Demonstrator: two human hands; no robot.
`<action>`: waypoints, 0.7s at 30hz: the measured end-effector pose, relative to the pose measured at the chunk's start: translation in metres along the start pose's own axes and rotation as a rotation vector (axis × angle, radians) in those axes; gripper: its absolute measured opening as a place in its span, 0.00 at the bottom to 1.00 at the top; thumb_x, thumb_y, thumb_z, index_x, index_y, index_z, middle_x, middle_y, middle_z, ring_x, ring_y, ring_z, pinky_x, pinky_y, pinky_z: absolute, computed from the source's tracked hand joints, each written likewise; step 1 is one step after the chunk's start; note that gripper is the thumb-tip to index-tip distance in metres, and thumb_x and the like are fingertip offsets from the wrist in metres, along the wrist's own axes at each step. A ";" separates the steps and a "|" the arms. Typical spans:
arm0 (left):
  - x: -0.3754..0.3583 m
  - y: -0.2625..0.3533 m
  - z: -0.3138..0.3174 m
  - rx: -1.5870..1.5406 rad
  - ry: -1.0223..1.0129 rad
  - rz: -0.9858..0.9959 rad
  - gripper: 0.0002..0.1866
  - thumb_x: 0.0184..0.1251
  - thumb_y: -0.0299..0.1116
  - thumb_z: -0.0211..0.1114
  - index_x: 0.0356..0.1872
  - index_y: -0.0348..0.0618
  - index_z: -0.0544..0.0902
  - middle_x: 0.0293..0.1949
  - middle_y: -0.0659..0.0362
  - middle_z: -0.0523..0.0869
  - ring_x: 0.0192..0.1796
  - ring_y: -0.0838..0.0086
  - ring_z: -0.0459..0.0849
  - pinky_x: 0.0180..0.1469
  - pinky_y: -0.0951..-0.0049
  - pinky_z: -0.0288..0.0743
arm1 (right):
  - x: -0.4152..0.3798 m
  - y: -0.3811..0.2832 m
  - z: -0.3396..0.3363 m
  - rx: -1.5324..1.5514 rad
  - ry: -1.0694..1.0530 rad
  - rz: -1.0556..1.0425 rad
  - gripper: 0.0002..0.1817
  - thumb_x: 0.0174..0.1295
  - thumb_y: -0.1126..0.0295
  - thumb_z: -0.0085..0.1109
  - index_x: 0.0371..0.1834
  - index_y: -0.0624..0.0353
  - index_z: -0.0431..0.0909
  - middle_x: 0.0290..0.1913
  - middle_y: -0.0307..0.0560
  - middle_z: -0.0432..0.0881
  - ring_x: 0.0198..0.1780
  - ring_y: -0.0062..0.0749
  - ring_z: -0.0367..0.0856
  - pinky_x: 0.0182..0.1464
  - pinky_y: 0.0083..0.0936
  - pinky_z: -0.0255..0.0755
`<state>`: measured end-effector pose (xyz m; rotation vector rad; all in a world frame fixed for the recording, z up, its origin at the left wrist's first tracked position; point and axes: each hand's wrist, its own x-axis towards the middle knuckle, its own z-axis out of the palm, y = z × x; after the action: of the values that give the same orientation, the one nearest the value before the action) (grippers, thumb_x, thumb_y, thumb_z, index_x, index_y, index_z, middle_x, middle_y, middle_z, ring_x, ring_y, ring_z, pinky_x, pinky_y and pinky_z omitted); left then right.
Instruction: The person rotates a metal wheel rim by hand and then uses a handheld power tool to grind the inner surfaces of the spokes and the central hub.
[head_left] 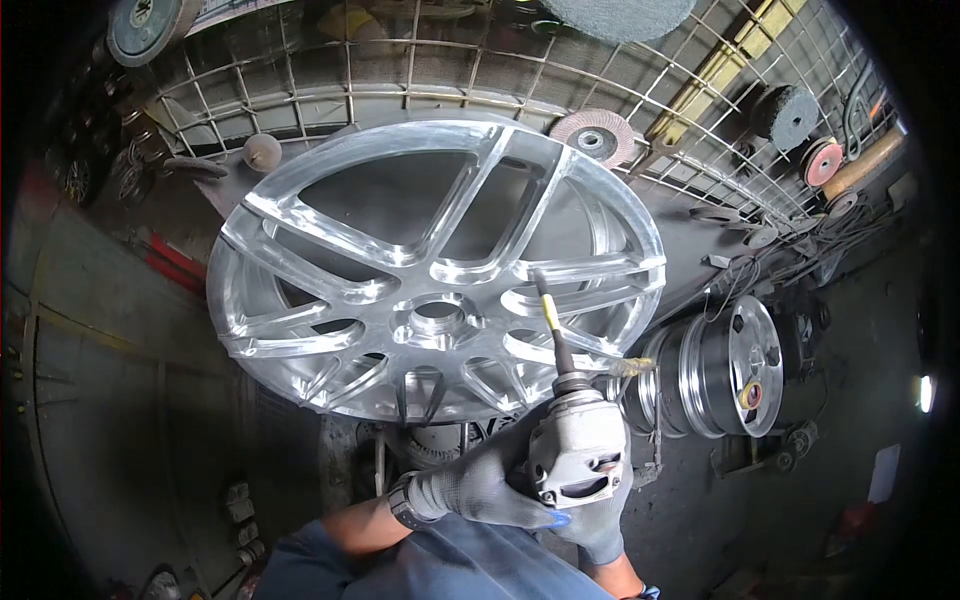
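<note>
a large silver wheel (410, 290) lies face up, slightly tilted, in the middle of the view; whatever bears it is mostly hidden beneath. two gloved hands are closed around a power tool (582, 448) at the wheel's near right edge; the left hand (475, 485), a dark watch (408, 503) at its wrist, wraps the tool's left side; the right hand (603, 520) is largely hidden behind the tool, so its finger positions cannot be told. the slim shaft (557, 335) points away over the spokes, right of the hub; whether its dark tip touches the metal is hard to tell. a second wheel (705, 375) stands on its side at the right, partly covered; wire mesh (408, 95) and a round disc (592, 138) are beyond the far edge; the corners fall into black.
</note>
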<state>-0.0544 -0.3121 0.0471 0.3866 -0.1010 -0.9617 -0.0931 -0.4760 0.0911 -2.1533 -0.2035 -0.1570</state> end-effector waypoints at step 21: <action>0.013 0.008 0.025 0.714 -0.084 0.321 0.61 0.51 0.37 0.81 0.78 0.35 0.45 0.72 0.48 0.66 0.75 0.62 0.64 0.75 0.62 0.58 | -0.009 0.009 -0.018 0.183 0.066 0.110 0.55 0.37 0.58 0.84 0.68 0.69 0.62 0.60 0.57 0.77 0.58 0.42 0.81 0.60 0.36 0.73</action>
<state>-0.0470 -0.3254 0.0719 0.9544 -0.5752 -0.5976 -0.1010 -0.4971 0.0920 -1.9685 -0.0589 -0.1402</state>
